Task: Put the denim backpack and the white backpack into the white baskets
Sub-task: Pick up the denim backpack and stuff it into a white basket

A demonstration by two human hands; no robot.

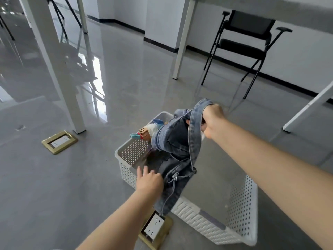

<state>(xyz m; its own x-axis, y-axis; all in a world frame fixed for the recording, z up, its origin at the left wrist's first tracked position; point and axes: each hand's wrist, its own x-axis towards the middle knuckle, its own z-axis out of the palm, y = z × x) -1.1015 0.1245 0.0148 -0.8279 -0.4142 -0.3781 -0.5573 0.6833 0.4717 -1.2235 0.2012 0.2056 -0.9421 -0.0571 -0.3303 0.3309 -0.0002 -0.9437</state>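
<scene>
**Denim backpack going into far basket: lowering step**

Nearest, below the left fingers: a brass floor socket (155, 230) with its lid up, the backpack's hanging tail just above it. Right of that, the near white basket (241, 210), perforated, looks empty from here.

Left hand (149, 181): fingers loosely spread, flat against the lower side of the denim backpack (178, 141). Cannot tell if any fabric is pinched; it reads as steadying, not gripping.

Just beyond the left fingertips: the far white basket (129, 152). The backpack's body hangs over its opening, partly below the rim; strap and cord trail outside toward the near basket. A small cloth charm (147, 132) juts from the bag's top, over the far rim.

Right hand (213, 120): fingers curled tight round the denim top loop, carrying the weight.

White backpack: not in view.

Judgement: first bag mid-placement. Next move calls for lowering the right hand while the left tucks the trailing straps inside the rim, then releasing the loop.

Farther off: table legs, black folding chair (246, 44).
</scene>
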